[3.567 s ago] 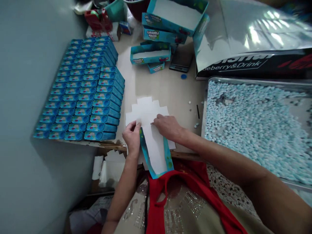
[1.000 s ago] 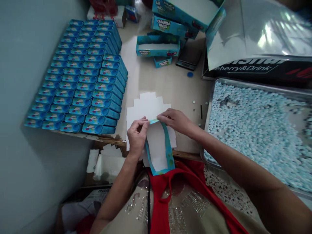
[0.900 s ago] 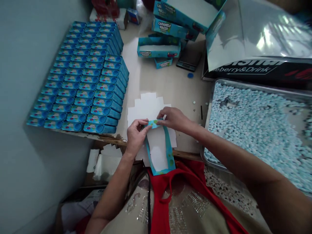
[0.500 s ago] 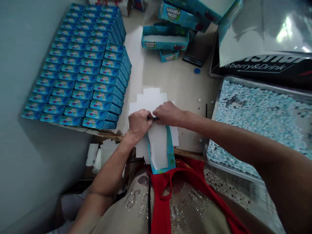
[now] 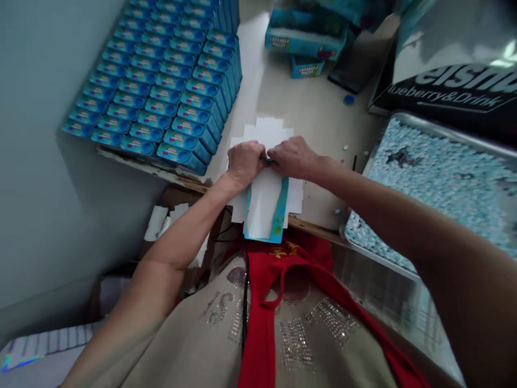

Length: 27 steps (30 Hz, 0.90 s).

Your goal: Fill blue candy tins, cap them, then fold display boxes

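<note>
A blue carton (image 5: 264,207) with a white inside lies near the table edge, its near end against the red apron. My left hand (image 5: 246,160) is closed on the carton's far end, fingers pinched. Close beside it, my right hand (image 5: 294,156) pinches the same end, and the two hands almost touch. A small dark strip shows between the fingertips. Beneath the carton, flat white cut-out card (image 5: 270,128) sticks out on several sides. The hands hide the carton's far end.
Rows of small blue boxes (image 5: 167,96) stand at the left. Open blue display boxes (image 5: 305,40) and a dark scale (image 5: 352,70) sit at the back. At the right are a tray of pale blue candies (image 5: 440,178) and a black carton (image 5: 444,91). A blue cap (image 5: 348,99) lies behind.
The camera view has shifted, so most things sit higher in the picture. Both hands keep their pinch on the carton's far end.
</note>
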Tool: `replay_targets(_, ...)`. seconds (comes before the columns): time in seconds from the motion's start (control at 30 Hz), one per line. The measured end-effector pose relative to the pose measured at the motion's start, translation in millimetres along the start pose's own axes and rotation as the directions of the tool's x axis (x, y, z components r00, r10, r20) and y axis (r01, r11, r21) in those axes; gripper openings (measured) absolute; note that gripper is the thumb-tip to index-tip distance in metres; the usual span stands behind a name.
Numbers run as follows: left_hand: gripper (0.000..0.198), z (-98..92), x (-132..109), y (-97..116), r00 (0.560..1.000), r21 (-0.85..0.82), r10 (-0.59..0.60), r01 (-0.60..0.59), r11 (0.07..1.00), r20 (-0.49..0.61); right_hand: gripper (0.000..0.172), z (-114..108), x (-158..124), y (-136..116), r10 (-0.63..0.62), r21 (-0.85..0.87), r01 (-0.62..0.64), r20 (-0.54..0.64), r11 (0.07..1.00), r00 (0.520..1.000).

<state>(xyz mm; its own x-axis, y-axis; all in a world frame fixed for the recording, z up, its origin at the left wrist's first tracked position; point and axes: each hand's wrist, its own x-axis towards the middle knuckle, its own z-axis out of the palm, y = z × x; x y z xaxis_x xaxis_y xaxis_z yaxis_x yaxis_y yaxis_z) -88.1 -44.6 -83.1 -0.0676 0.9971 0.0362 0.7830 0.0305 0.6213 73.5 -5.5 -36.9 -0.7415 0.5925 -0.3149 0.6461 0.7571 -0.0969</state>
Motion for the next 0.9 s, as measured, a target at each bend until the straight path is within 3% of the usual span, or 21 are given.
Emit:
replay_targets(0.07, 0.02, -8.2, 0.1, 1.8, 0.998, -0.022, -0.055, 0.056, 0.998, 0.038, 0.038, -1.2, -3.4, -5.6, 0.028, -0.074, -0.029, -0.015, 0.997, 0.999)
replay_targets(0.17, 0.043, -28.3, -13.8, -0.2, 0.995, -0.247, -0.099, 0.1, 0.964, 0.014, 0.04, -2.0, -6.5, -14.2, 0.05, -0.105, -0.052, -0.024, 0.993, 0.998)
replay_targets(0.3, 0.037, -46.7, -64.8, -15.8, 0.957, -0.423, -0.145, 0.026, 0.906, -0.251, 0.034, -9.2, -6.4, -13.8, 0.102, -0.062, -0.101, 0.013, 0.993, 0.995)
replay_targets(0.37, 0.038, -47.7, -90.7, -23.6, 0.912, -0.465, -0.192, 0.001, 0.885, -0.364, 0.032, -25.3, -6.9, -0.4, 0.167, -0.057, -0.166, 0.018, 0.984, 0.986)
replay_targets(0.43, 0.042, -46.1, -104.3, -27.5, 0.877, -0.481, -0.234, 0.004, 0.877, -0.42, 0.032, -51.5, -7.3, 25.1, 0.287, -0.053, -0.291, -0.07, 0.955, 0.955)
replay_targets(0.5, 0.042, -45.4, -100.9, -26.6, 0.88, -0.454, -0.195, -0.026, 0.891, -0.432, 0.033, -82.1, -6.4, 59.0, 0.41, -0.04, -0.433, -0.25, 0.901, 0.877)
replay_targets(0.57, 0.039, -47.4, -83.0, -20.6, 0.86, -0.349, -0.085, -0.112, 0.93, -0.502, 0.033, -108.3, -3.2, 92.4, 0.477, -0.024, -0.531, -0.406, 0.847, 0.779)
replay_targets(0.63, 0.034, -50.1, -57.1, -9.4, 0.781, -0.149, 0.08, -0.217, 0.965, -0.619, 0.032, -122.0, 2.3, 115.4, 0.513, -0.001, -0.585, -0.479, 0.811, 0.712)
replay_targets(0.7, 0.036, -48.8, -29.7, 5.9, 0.723, 0.079, 0.272, -0.289, 0.954, -0.635, 0.031, -120.2, 9.3, 122.9, 0.537, 0.027, -0.602, -0.487, 0.798, 0.689)
replay_targets(0.73, 0.041, -45.1, -16.7, 14.0, 0.742, 0.172, 0.35, -0.309, 0.935, -0.572, 0.031, -114.1, 12.5, 121.1, 0.546, 0.043, -0.602, -0.476, 0.798, 0.69)
replay_targets(0.8, 0.053, -31.4, 6.1, 28.6, 0.853, 0.293, 0.381, -0.285, 0.912, -0.356, 0.03, -94.8, 16.6, 110.4, 0.57, 0.077, -0.6, -0.428, 0.796, 0.701)
replay_targets(0.87, 0.051, -12.1, 22.6, 37.7, 0.959, 0.384, 0.245, -0.176, 0.906, -0.138, 0.029, -71.0, 16.4, 97.0, 0.599, 0.117, -0.6, -0.35, 0.791, 0.721)
replay_targets(0.9, 0.046, -2.2, 27.7, 39.5, 0.985, 0.425, 0.159, -0.118, 0.897, -0.063, 0.03, -59.1, 14.8, 91.6, 0.607, 0.14, -0.597, -0.308, 0.79, 0.732)
